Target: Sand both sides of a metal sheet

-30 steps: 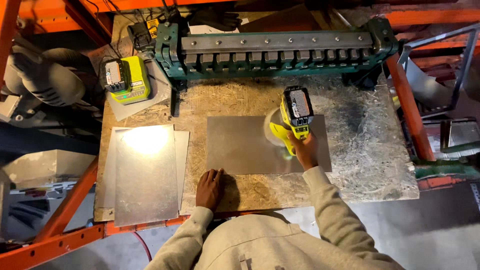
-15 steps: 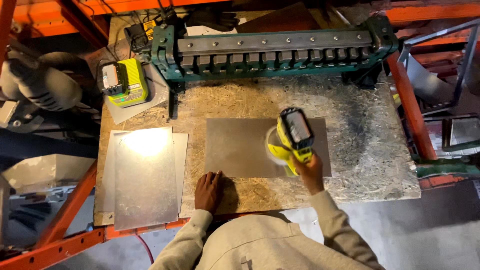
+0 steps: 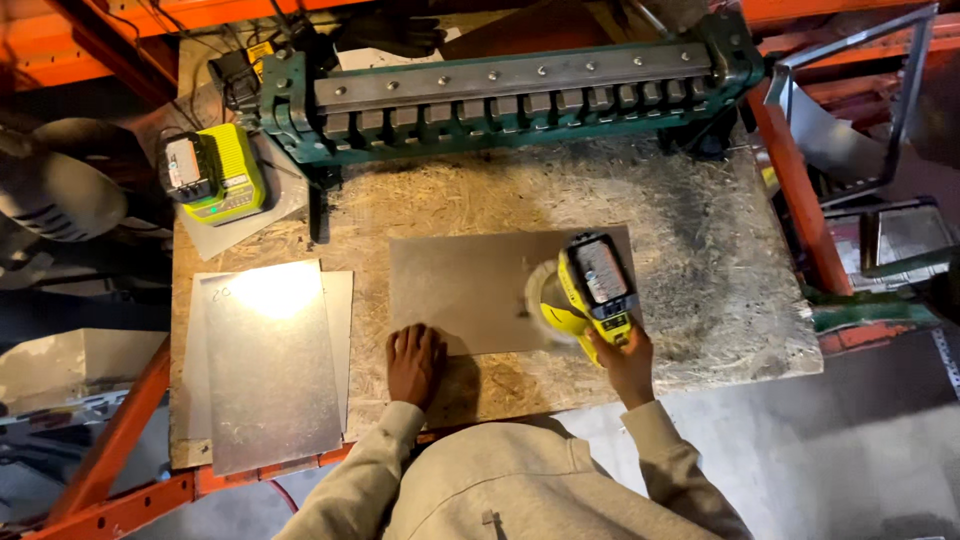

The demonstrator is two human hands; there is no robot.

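1. Grey metal sheet lies flat on the chipboard counter, unclamped. Only the left hand pins it, spread flat with the fingers on the sheet's near edge. My judgement: if the tool bites or that pressure eases, the sheet could skate or spin across the counter.

2. Right hand is closed around the rear grip of a yellow-green sander, whose round pad sits on the right part of the sheet. The pad is close to the sheet's right and near edges; running over an edge could make it catch and kick the tool toward the body.

3. Sheet edges look thin, and both hands are bare. A slip of the left hand along the near edge could cut the fingers.

4. Relative to the hands: the sheet lies just beyond the left hand, touching its fingertips, and ahead and left of the right hand, under the sander. The two hands are apart, left at the sheet's near-left corner area, right off its near-right corner.

5. Nearby: a stack of sheets left of the person, a battery charger at the far left, and a green brake along the far edge.
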